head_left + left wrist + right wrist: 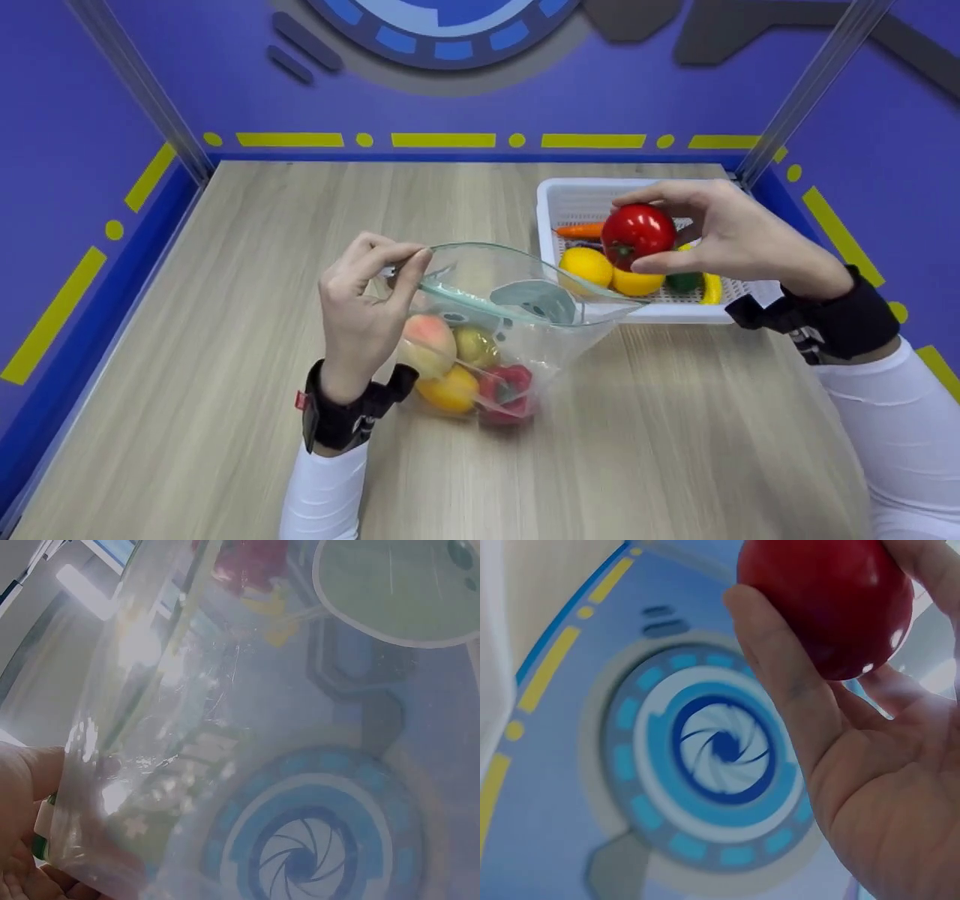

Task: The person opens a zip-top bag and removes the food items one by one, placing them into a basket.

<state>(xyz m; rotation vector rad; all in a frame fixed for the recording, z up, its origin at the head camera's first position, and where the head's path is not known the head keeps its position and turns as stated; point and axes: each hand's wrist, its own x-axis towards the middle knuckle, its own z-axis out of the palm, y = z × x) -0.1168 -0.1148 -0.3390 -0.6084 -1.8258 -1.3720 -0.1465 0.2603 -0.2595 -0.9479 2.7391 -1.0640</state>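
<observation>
While the left grip (364,307) pinches one clear bag (555,349) by its rim (461,298) near nine o'clock, the right grip (727,234) clasps one red tomato (643,226) toward three, over one white basket (667,312). A high rim should keep the bag wide; an even squeeze suits the tomato. Bagged: one peach (430,345), one greenish fruit (475,346), one yellow fruit (448,390), one red pepper (517,379). Basket, partly hidden: two yellow fruits (585,268), one carrot (581,231), one banana (712,289).

- Tomato (640,231): smooth, high-gloss skin with bright highlights
- Zip bag (574,351): thin clear plastic film, shiny and creased
- Basket (675,313): white plastic, perforated walls, low sheen
- Surface (225,337): wood-grain finish, matt
- Wrist strap (859,319): black, matt, cloth-like
- Sleeve (896,435): smooth white cloth, lightly wrinkled
- Corner post (142,82): grey metal look, dull sheen
</observation>
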